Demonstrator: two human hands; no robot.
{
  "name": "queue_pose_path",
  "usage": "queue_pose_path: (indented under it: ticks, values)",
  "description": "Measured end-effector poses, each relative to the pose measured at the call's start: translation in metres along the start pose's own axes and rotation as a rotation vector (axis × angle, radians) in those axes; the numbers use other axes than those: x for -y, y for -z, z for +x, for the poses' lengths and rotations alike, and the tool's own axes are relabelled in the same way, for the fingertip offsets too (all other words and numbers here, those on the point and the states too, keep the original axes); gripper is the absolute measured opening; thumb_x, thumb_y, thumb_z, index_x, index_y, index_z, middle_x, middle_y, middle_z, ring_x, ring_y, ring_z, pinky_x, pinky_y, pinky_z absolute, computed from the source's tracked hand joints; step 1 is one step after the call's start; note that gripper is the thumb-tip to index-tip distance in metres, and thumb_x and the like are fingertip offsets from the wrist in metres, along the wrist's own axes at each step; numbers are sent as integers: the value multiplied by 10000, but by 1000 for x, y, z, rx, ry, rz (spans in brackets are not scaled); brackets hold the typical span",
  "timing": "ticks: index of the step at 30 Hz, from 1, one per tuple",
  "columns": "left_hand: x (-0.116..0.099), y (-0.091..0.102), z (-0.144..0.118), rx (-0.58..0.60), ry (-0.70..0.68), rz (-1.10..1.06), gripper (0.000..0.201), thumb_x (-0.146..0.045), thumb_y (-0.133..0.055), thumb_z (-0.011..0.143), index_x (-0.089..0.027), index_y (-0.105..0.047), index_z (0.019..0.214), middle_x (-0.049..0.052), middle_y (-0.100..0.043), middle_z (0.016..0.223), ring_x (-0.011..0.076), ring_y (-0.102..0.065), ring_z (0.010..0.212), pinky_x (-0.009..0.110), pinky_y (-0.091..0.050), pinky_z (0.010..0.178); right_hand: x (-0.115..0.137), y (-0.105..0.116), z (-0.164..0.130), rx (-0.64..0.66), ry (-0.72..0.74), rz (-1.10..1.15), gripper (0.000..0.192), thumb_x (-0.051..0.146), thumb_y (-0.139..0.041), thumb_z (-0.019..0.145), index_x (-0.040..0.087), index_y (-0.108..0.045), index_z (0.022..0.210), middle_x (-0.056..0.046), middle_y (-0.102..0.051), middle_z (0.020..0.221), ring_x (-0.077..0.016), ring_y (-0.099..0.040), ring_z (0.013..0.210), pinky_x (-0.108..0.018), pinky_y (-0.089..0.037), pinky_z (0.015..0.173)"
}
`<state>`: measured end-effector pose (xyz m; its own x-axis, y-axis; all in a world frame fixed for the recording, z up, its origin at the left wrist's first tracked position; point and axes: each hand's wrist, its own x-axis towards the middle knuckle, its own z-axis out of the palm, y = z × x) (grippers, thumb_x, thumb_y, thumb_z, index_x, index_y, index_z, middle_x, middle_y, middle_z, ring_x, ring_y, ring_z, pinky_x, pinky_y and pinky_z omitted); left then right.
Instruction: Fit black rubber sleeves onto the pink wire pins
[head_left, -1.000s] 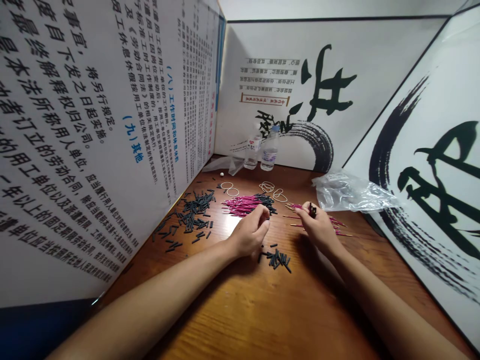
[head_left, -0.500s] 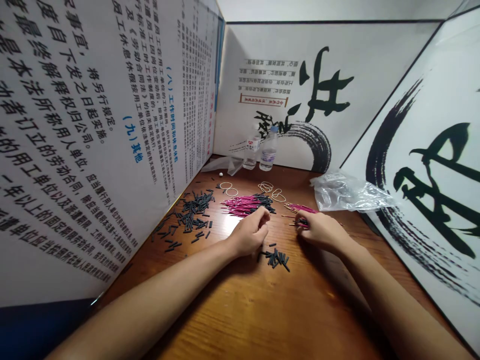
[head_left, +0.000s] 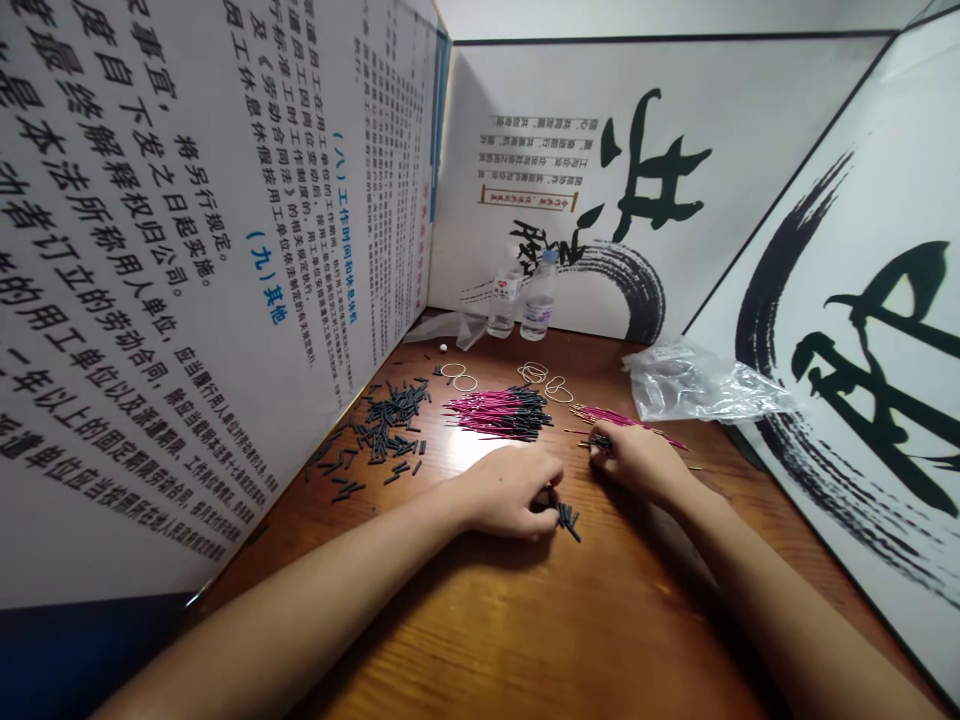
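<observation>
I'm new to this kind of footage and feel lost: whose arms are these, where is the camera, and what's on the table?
There is no machine here: these are a person's bare hands, seen by a camera worn on their head, looking forward and down. On the wooden table lie a large scatter of short black pieces, a pile of pink sticks with black ends, pale loops and a clear plastic bag. Two bottles stand behind. The left hand is at a smaller black cluster; the right hand is at other pink sticks. The fingers hide what, if anything, each grips.
</observation>
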<state>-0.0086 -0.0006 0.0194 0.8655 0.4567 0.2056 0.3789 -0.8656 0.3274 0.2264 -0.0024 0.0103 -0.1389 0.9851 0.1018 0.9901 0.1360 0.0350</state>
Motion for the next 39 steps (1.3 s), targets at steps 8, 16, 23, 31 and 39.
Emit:
queue_pose_path:
  ticks: [8, 16, 23, 31, 39]
  values:
    - [-8, -6, 0, 40, -121, 162, 152, -325, -572, 804, -192, -533, 863, 49, -619, 887, 205, -559, 781, 329, -406, 649, 5, -5, -2, -270, -1, 112, 168, 302, -507, 808, 211, -568, 936, -46, -691, 777, -201, -621, 645, -269, -332, 568]
    - [-11, -8, 0, 21, -163, 104, 105, -257, -574, 778, -188, -531, 845, 39, -603, 850, 191, -546, 767, 322, -410, 651, 15, -2, -7, -443, 76, 268, 123, 275, -482, 774, 200, -530, 859, -30, -639, 699, -172, -573, 580, -260, -354, 571]
    - [-14, -7, 0, -17, -208, 91, 242, -255, -587, 781, -190, -562, 1012, 62, -571, 951, 194, -531, 826, 304, -418, 700, 18, -4, -7, -432, 138, 291, 111, 296, -441, 784, 202, -494, 806, -32, -601, 677, -168, -513, 566, -267, -338, 570]
    - [-61, -27, -5, -24, -443, 129, 408, -465, -557, 839, -234, -551, 1176, 21, -550, 1245, 226, -464, 1106, 376, -366, 923, 25, -4, -7, -320, 150, 297, 100, 288, -437, 782, 206, -480, 820, -35, -600, 691, -190, -535, 604, -272, -336, 580]
    - [-52, -38, 3, -57, -346, 329, 117, -248, -476, 918, -184, -572, 937, 44, -604, 957, 200, -500, 892, 375, -360, 849, 26, -5, -6, -243, 151, 292, 71, 268, -444, 784, 212, -466, 822, -38, -616, 728, -193, -552, 649, -270, -343, 594]
